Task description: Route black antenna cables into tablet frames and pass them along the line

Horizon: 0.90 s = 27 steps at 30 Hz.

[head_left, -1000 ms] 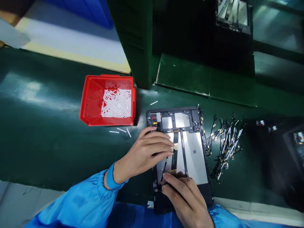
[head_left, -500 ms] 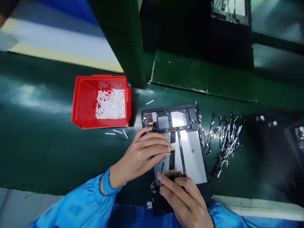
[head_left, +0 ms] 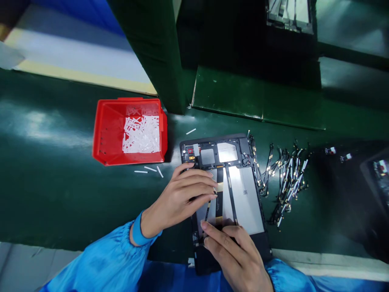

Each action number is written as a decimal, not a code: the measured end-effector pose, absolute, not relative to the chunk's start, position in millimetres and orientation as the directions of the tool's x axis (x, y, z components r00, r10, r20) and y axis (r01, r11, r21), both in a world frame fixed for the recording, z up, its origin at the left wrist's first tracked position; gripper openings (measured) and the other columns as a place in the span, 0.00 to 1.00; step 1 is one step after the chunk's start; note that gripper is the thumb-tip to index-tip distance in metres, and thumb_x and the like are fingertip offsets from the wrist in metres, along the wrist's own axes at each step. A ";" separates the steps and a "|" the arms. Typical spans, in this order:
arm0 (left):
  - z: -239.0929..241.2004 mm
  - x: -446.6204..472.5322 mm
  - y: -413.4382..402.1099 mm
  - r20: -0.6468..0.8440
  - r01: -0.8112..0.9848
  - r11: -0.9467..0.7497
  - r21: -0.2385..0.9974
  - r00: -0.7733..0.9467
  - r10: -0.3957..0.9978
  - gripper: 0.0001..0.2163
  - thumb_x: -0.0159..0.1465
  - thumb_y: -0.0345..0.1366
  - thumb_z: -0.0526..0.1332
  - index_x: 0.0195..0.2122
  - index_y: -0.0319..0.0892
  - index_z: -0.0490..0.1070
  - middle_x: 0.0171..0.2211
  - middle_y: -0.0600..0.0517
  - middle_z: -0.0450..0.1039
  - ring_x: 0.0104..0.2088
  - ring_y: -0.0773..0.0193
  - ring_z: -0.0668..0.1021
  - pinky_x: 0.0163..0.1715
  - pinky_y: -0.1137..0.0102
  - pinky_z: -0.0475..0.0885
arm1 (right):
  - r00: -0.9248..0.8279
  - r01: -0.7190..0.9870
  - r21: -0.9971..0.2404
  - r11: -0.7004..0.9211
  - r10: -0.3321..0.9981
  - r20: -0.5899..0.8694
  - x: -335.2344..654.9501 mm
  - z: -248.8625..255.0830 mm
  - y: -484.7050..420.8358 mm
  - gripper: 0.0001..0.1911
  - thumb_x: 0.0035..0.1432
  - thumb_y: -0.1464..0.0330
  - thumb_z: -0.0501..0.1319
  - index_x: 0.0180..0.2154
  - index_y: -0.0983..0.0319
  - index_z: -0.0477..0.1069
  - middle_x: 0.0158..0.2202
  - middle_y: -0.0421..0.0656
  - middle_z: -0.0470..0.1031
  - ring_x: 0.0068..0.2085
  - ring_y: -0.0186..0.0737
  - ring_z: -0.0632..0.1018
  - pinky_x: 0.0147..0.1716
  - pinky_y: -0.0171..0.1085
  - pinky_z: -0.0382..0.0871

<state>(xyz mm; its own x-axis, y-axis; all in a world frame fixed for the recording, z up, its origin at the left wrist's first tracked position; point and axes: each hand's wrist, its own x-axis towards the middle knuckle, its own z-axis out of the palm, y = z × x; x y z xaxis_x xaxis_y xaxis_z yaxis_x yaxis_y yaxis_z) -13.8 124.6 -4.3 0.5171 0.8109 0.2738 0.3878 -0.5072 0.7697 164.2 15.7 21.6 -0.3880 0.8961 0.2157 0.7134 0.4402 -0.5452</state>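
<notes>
An opened tablet [head_left: 244, 202] lies in front of me, its inner parts and silvery battery area facing up. My left hand [head_left: 185, 194] rests over its left half, thumb and index tips meeting above a thin black flex cable [head_left: 208, 211]. The cable's upper end is hidden under those fingers. Close to the cable's lower end are the fingertips of my right hand [head_left: 235, 251], drawn together on the tablet's lower part. A wider black ribbon cable [head_left: 219, 202] with gold tape and another thin cable [head_left: 232, 194] run down the middle.
Left of the tablet stands a red bin [head_left: 101, 134] of small white strips, with loose strips [head_left: 150, 168] below it. A heap of black cables [head_left: 287, 182] lies to the right. A green post [head_left: 170, 81] rises behind. Dark devices [head_left: 379, 178] sit at far right.
The view has shifted slightly. Both hands keep nearly the same place on the tablet and the thin cable.
</notes>
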 end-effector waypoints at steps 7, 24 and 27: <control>-4.2 -13.1 125.1 0.274 0.374 -0.500 0.781 0.514 0.813 0.04 0.62 0.30 0.66 0.37 0.47 0.76 0.39 0.58 0.82 0.48 0.64 0.80 0.59 0.64 0.58 | -0.392 0.716 -0.536 0.447 0.893 0.222 163.8 23.6 14.8 0.12 0.67 0.75 0.54 0.39 0.63 0.77 0.48 0.37 0.79 0.36 0.38 0.74 0.42 0.37 0.74; 0.4 -9.9 121.1 0.210 0.422 -0.450 0.787 0.504 0.838 0.08 0.62 0.30 0.65 0.41 0.46 0.70 0.40 0.57 0.79 0.48 0.65 0.79 0.60 0.63 0.58 | -0.381 0.723 -0.545 0.424 0.903 0.196 163.3 19.0 10.4 0.11 0.68 0.73 0.54 0.42 0.63 0.76 0.50 0.37 0.78 0.39 0.38 0.73 0.46 0.38 0.72; -5.6 -9.3 119.3 0.299 0.389 -0.454 0.802 0.396 0.868 0.15 0.59 0.32 0.69 0.44 0.44 0.65 0.40 0.53 0.76 0.47 0.63 0.78 0.57 0.62 0.64 | -0.401 0.727 -0.529 0.438 0.896 0.191 163.6 19.0 10.5 0.13 0.69 0.72 0.52 0.42 0.63 0.76 0.51 0.37 0.77 0.39 0.38 0.73 0.45 0.38 0.72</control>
